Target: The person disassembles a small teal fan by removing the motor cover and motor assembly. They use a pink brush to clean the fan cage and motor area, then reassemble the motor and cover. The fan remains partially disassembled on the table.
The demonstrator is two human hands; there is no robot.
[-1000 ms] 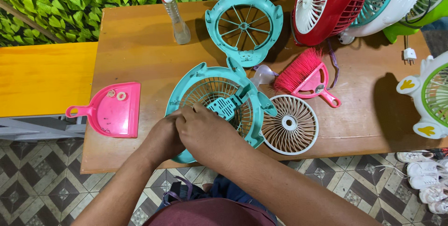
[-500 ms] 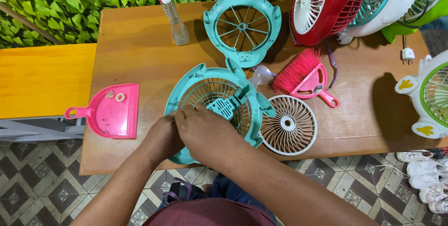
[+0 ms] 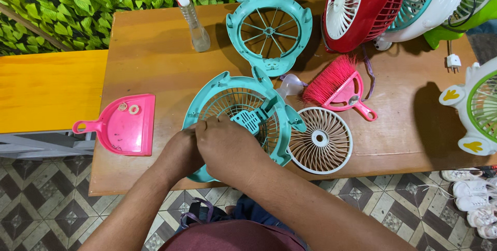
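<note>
Fan shell (image 3: pixel 233 111), teal, lies flat at bench (image 3: pixel 155 49) front edge, motor block in middle exposed. Both my hands on its near rim: left hand (image 3: pixel 181 152) and right hand (image 3: pixel 228 150) pressed together, fingers curled narrow; whether they pinch anything small, cannot tell. Already off: teal grille (image 3: pixel 269 31) behind, white blade (image 3: pixel 320 139) just right. Two small washers sit in pink dustpan (image 3: pixel 121 124). Shell itself not yet split.
</note>
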